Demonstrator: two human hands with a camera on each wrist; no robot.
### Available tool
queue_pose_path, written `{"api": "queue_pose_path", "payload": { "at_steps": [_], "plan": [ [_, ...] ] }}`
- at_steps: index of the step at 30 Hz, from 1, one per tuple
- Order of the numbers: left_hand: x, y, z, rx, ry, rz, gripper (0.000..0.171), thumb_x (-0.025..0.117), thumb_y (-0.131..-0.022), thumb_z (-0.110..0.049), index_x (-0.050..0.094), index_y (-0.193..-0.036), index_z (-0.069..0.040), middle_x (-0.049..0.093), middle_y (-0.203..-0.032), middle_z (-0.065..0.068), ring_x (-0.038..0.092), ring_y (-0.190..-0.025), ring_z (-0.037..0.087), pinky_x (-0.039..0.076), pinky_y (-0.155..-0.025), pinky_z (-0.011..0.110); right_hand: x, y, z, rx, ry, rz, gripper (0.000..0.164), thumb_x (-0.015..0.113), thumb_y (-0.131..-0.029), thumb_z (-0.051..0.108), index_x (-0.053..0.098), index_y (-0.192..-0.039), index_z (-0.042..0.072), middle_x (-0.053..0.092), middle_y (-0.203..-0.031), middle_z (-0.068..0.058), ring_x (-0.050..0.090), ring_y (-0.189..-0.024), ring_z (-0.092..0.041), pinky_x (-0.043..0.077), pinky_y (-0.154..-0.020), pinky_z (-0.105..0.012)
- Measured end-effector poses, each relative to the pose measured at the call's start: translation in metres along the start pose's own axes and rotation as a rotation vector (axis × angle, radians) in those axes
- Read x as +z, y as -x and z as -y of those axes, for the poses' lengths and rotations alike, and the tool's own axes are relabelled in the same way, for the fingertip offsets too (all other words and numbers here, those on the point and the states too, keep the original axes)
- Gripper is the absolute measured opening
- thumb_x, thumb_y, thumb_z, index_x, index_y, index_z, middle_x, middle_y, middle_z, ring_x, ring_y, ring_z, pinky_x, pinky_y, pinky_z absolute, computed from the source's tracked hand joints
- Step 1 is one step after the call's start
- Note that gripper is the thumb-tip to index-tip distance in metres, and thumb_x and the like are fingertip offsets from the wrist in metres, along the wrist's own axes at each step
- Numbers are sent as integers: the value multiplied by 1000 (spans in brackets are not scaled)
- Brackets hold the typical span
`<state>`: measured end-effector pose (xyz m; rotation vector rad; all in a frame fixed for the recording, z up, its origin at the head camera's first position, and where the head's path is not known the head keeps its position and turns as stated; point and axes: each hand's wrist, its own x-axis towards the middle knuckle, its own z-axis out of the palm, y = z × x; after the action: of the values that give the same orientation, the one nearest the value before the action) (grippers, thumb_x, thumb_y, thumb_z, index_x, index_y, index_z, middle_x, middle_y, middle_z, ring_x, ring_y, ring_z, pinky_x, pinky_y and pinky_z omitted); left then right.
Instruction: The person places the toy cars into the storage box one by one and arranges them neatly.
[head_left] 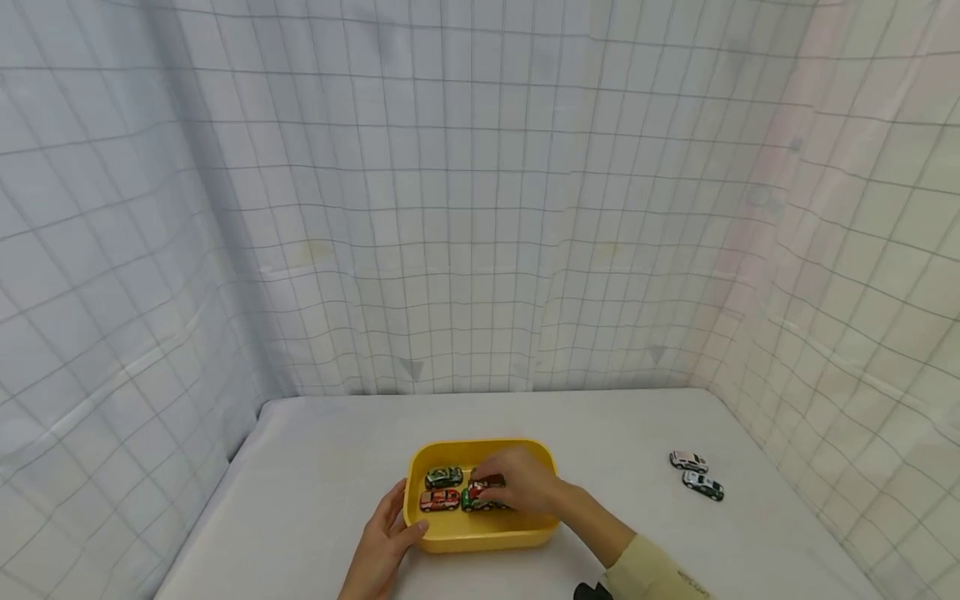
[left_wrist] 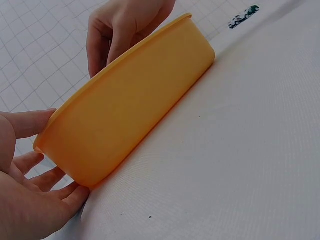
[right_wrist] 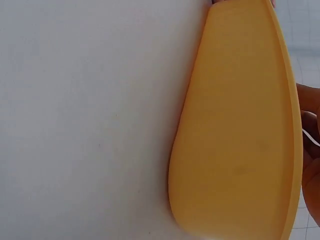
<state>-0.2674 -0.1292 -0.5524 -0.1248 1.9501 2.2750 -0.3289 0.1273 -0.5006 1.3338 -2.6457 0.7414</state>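
A yellow plastic bin [head_left: 482, 543] sits on the white table with several toy cars in it. My left hand [head_left: 381, 540] grips its left end, thumb on the rim and fingers against the outer wall. My right hand [head_left: 523, 482] reaches down inside, its fingertips pinching a red toy car [head_left: 477, 490], partly covered by the fingers. Right beside those fingers lies a green toy car [head_left: 471, 503]. Farther left in the bin are a red-orange toy car [head_left: 439, 500] and a dark green toy car [head_left: 444, 477]. In the right wrist view, the bin's wall [right_wrist: 235, 125] hides the cars.
Two more toy cars, a white one [head_left: 688, 461] and a white-and-dark-green one [head_left: 703, 485], lie close together on the right of the table [head_left: 615, 450]. White grid-patterned curtains [head_left: 480, 208] hang behind the table and at both sides.
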Motion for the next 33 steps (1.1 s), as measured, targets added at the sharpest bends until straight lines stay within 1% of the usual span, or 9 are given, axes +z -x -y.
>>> {"api": "queue_pose_path", "payload": {
  "at_steps": [4, 9, 13, 16, 18, 22, 25, 28, 33],
  "plan": [
    [2, -2, 0, -7, 0, 5, 92, 72, -93, 5, 14, -164, 1, 7, -166, 34, 19, -147, 56, 40, -112, 58, 10, -6, 3, -10, -26, 0, 21, 80, -93, 20, 81, -111, 10, 75, -107, 8, 66, -96, 1, 53, -86, -15],
    [0, 0, -2, -9, -18, 25, 90, 72, -95, 0, 16, -164, 0, 10, -166, 32, 19, -148, 54, 40, -112, 58, 25, -13, 8, 12, -68, 28, 22, 79, -93, 23, 81, -112, 12, 74, -105, 12, 63, -93, 4, 52, -83, -13],
    [-2, 2, -2, 4, -14, 44, 88, 72, -95, -1, 17, -164, -1, 10, -167, 31, 20, -149, 53, 39, -113, 58, 34, -23, 15, 7, -75, 50, 23, 77, -95, 25, 80, -115, 13, 73, -108, 14, 63, -98, 6, 52, -87, -14],
    [-4, 4, -2, 10, -8, 50, 89, 73, -95, -2, 17, -164, -2, 10, -167, 30, 19, -149, 52, 38, -114, 58, 40, -31, 19, -2, -81, 58, 23, 77, -95, 22, 80, -116, 12, 74, -108, 13, 62, -99, 6, 51, -88, -13],
    [-5, 4, -2, 15, -3, 58, 88, 73, -96, -4, 17, -164, -2, 11, -167, 30, 20, -149, 51, 38, -114, 57, 45, -35, 20, -17, -77, 61, 22, 78, -95, 20, 80, -116, 12, 74, -107, 13, 61, -93, 8, 51, -83, -11],
    [-5, 5, -1, 19, 8, 75, 88, 73, -97, -8, 18, -165, -3, 13, -167, 30, 21, -149, 50, 40, -113, 54, 53, -39, 21, -10, -115, 72, 24, 78, -94, 18, 80, -117, 10, 75, -106, 12, 59, -83, 10, 50, -73, -8],
    [-5, 6, -1, 18, 13, 81, 88, 74, -97, -10, 18, -165, -4, 13, -167, 30, 22, -149, 49, 41, -113, 53, 56, -41, 21, 15, -147, 79, 26, 81, -93, 18, 80, -117, 9, 75, -105, 12, 60, -83, 11, 51, -72, -7],
    [-5, 7, -1, 17, 12, 84, 87, 73, -97, -8, 17, -165, -4, 12, -167, 29, 22, -150, 49, 40, -114, 54, 59, -43, 20, 23, -136, 92, 26, 83, -91, 19, 81, -114, 9, 75, -102, 13, 59, -82, 12, 50, -70, -7],
    [-5, 6, -2, 11, 21, 77, 86, 71, -98, -6, 18, -165, -5, 12, -168, 29, 20, -150, 50, 37, -115, 56, 63, -45, 19, 6, -103, 108, 22, 84, -90, 19, 82, -110, 11, 74, -95, 15, 57, -75, 14, 49, -66, -6]
  ]
}}
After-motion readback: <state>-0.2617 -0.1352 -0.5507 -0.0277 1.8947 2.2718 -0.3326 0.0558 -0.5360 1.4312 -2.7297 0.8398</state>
